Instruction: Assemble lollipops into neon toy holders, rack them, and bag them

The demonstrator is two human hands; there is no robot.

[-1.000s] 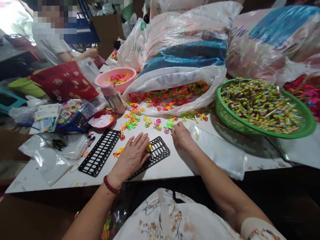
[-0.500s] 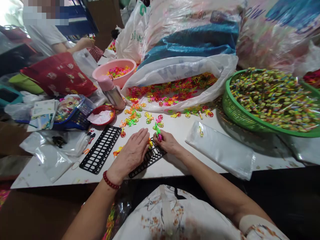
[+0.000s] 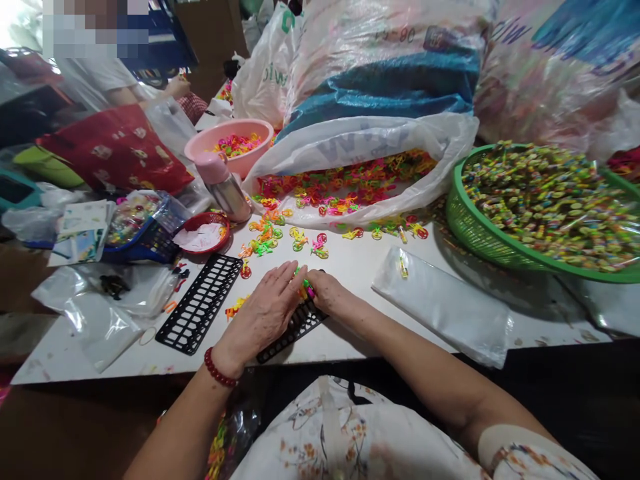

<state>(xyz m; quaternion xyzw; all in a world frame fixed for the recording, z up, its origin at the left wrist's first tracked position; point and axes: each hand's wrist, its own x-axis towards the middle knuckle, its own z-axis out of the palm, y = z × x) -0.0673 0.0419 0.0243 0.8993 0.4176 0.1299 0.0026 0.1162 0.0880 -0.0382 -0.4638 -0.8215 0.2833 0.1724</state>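
Note:
My left hand point(image 3: 265, 308) lies flat, fingers stretched out, on a black plastic grid tray point(image 3: 293, 327) near the table's front edge. My right hand point(image 3: 327, 293) is closed in a pinch on a small green and pink plastic toy bicycle point(image 3: 305, 287) right at the tray, its fingers meeting my left fingertips. Loose toy bicycles point(image 3: 280, 240) in bright colours lie scattered just beyond my hands. A second black grid tray point(image 3: 200, 310) lies to the left.
An open white sack point(image 3: 360, 183) spills more toy bicycles. A green basket point(image 3: 540, 207) of wrapped candies sits right, flat clear bags point(image 3: 445, 303) beside it. A pink bowl point(image 3: 227, 143), pink bottle point(image 3: 225, 187) and red dish point(image 3: 203, 233) stand left. Another person point(image 3: 105, 73) works at back left.
My right hand picked a toy bicycle from the scattered ones and carried it back to the grid tray beside my left hand. My left hand stayed on the tray.

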